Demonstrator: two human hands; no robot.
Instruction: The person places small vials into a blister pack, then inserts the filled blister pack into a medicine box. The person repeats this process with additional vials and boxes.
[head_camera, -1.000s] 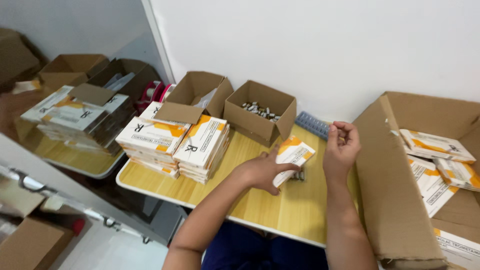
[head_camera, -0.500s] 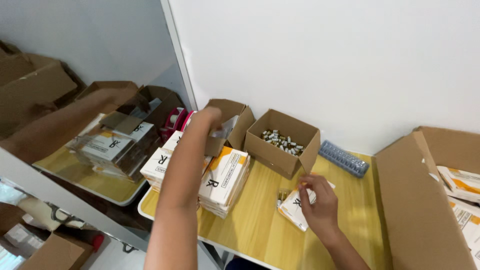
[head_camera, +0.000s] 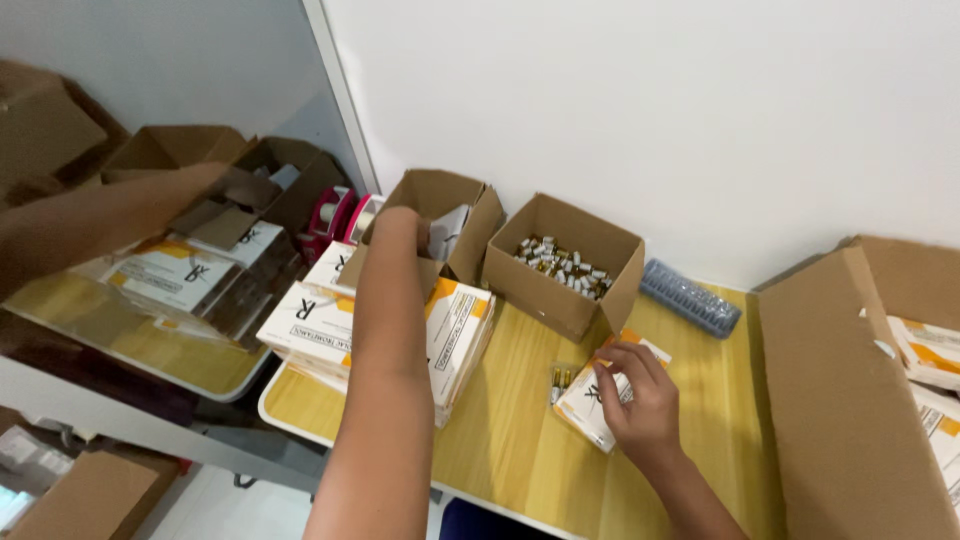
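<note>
While the left hand (head_camera: 405, 228) reaches into an open brown cardboard box with paper leaflets (head_camera: 447, 222), the right hand (head_camera: 640, 395) rests on a small white-and-orange carton (head_camera: 598, 398) lying flat on the yellow wooden table (head_camera: 520, 440). The landmark here is a second open brown cardboard box full of small glass vials (head_camera: 565, 272), standing against the white wall. The leaflet box is just left of it; the small carton lies in front of it, toward the person. A pair of amber glass vials (head_camera: 560, 381) lies on the table, touching the carton's left edge.

Judging by the layout, packing is partly done: a stack of flat white-and-orange cartons (head_camera: 330, 325) sits well left of the vial box, and more lie in a large brown cardboard box (head_camera: 850, 420) to its right. The carton under the right hand looks unfinished.

The left arm stretches forward, its fingers hidden inside the leaflet box, so its grip cannot be told. The right hand lies palm down, fingers spread and lightly curled over the carton, pressing rather than clasping it. A ridged blue plastic tray (head_camera: 690, 297) lies just right of the vial box.
</note>
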